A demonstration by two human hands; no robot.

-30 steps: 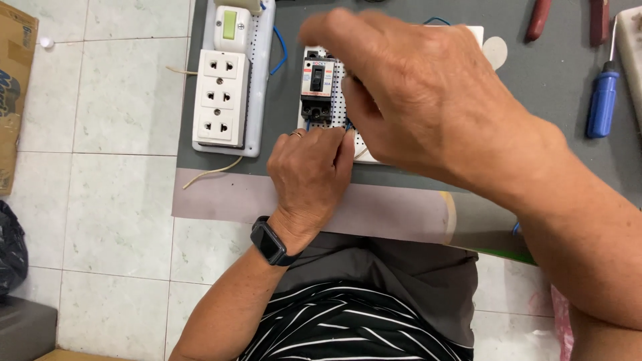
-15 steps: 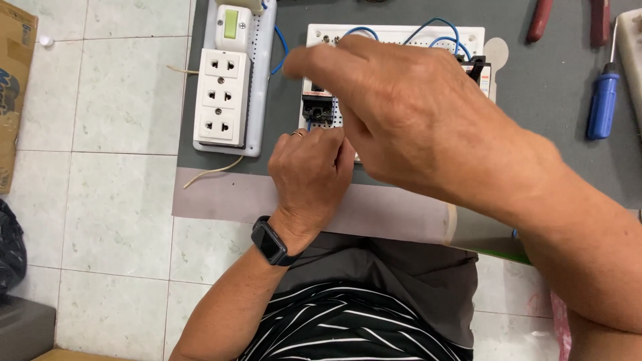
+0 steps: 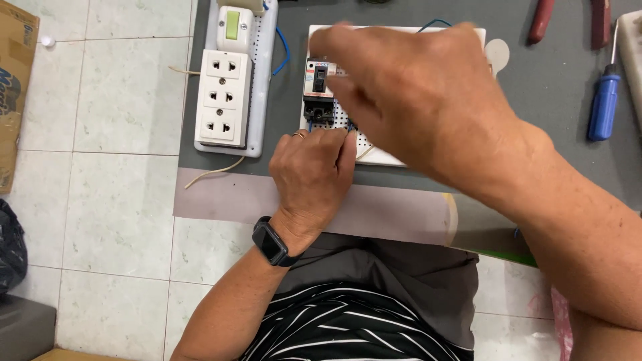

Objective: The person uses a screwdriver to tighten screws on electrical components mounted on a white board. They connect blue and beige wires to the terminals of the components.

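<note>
Left hand (image 3: 309, 175): fingers curled at the lower edge of the white perforated board (image 3: 384, 150), pinching something hidden under them
Right hand (image 3: 418, 100): blurred above the board, fingers loosely spread, holding nothing visible
Breaker (image 3: 319, 90): black, mounted on the board's left side
Hidden: most of the board
Left: socket strip (image 3: 224, 100)
Right: blue screwdriver (image 3: 604, 107)

Right hand (image 3: 428, 100) motion-blurred, most of white perforated board (image 3: 381, 155) hidden behind it; screwdriver (image 3: 605, 100) tip cut off at top edge.
</note>
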